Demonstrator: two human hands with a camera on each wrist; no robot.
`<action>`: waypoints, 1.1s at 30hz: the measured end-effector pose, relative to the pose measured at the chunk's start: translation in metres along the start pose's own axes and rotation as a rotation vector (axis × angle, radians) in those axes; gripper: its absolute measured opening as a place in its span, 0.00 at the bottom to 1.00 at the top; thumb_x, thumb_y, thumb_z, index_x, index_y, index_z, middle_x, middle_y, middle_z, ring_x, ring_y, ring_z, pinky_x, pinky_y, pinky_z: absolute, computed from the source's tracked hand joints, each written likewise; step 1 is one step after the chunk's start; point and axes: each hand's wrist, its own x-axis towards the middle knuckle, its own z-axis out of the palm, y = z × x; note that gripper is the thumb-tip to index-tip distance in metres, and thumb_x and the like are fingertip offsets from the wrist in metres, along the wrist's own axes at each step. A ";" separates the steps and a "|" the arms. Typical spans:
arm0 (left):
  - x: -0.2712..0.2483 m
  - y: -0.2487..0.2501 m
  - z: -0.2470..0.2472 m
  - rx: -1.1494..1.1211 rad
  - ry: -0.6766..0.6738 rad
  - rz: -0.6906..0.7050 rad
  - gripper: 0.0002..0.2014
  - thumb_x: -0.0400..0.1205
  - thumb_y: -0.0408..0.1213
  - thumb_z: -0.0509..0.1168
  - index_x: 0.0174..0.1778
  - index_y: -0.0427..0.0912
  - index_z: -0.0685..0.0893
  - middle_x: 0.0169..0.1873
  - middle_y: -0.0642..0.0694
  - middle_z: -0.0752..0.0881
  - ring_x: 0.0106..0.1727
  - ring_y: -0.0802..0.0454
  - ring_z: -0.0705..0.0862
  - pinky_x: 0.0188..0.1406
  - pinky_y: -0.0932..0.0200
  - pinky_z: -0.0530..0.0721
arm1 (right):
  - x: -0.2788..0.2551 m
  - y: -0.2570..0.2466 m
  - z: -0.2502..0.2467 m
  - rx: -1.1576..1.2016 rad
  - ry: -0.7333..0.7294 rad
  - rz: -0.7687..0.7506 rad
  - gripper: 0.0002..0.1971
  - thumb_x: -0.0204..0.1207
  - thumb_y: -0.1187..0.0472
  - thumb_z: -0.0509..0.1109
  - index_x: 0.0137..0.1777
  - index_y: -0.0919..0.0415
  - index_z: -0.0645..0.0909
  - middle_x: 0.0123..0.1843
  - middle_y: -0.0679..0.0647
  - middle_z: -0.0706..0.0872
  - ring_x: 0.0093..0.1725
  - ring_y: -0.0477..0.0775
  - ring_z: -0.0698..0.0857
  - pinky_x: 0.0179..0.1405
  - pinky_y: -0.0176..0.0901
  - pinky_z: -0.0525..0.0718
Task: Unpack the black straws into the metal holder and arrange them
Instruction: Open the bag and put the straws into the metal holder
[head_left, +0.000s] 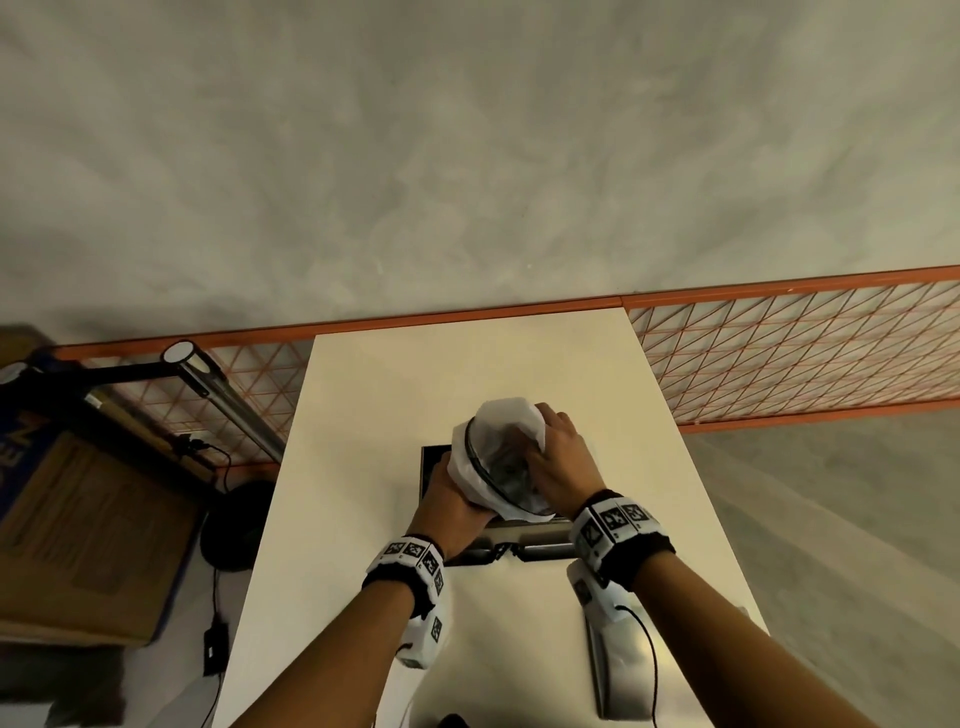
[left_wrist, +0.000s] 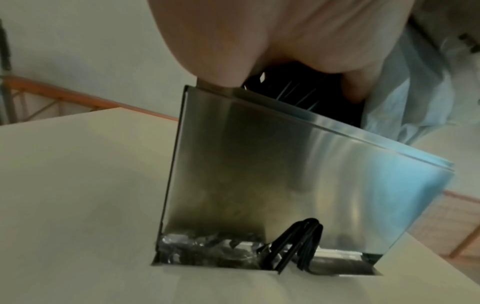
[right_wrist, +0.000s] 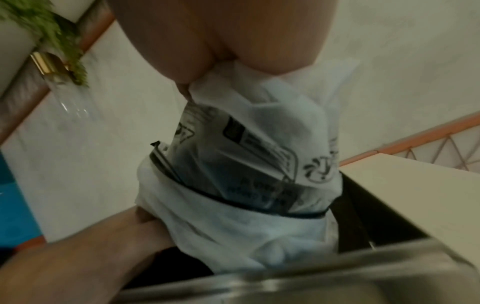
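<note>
A square metal holder (head_left: 431, 467) stands on the white table (head_left: 363, 467). Above its open top I hold a white printed plastic bag (head_left: 498, 431) of black straws (left_wrist: 311, 96), whose lower ends dip into the holder (left_wrist: 285, 174). My left hand (head_left: 452, 493) grips the lower part of the bag (right_wrist: 246, 164) at the holder's rim. My right hand (head_left: 550, 457) pinches the bag's upper end, fingers (right_wrist: 187, 78) bunching the plastic. A few black straws (left_wrist: 298, 246) stick out of the slot at the holder's foot.
A flat shiny metal piece (head_left: 618, 670) lies on the table near my right wrist. An orange mesh railing (head_left: 779, 353) runs behind the table. A lamp (head_left: 208, 384) and a cardboard box (head_left: 78, 519) stand to the left. A green plant (right_wrist: 52, 30) hangs nearby.
</note>
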 end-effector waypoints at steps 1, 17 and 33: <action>0.001 -0.003 0.001 0.027 0.029 -0.011 0.28 0.74 0.52 0.79 0.69 0.61 0.77 0.62 0.57 0.85 0.63 0.60 0.84 0.64 0.60 0.84 | 0.000 -0.002 -0.002 0.025 0.017 0.003 0.22 0.70 0.62 0.56 0.64 0.62 0.79 0.63 0.59 0.82 0.59 0.66 0.77 0.54 0.61 0.79; 0.012 0.005 0.017 0.132 -0.025 0.058 0.19 0.83 0.57 0.63 0.69 0.57 0.79 0.62 0.54 0.85 0.61 0.55 0.85 0.62 0.50 0.87 | -0.003 0.014 -0.010 0.023 0.003 0.264 0.21 0.82 0.42 0.63 0.63 0.59 0.78 0.59 0.59 0.83 0.57 0.62 0.81 0.58 0.57 0.81; -0.001 -0.018 0.004 0.169 -0.012 0.065 0.56 0.61 0.72 0.80 0.84 0.62 0.62 0.76 0.60 0.74 0.76 0.55 0.76 0.74 0.48 0.80 | -0.011 0.026 0.009 -0.021 -0.079 0.237 0.29 0.73 0.32 0.58 0.63 0.51 0.79 0.58 0.54 0.85 0.55 0.58 0.84 0.53 0.54 0.84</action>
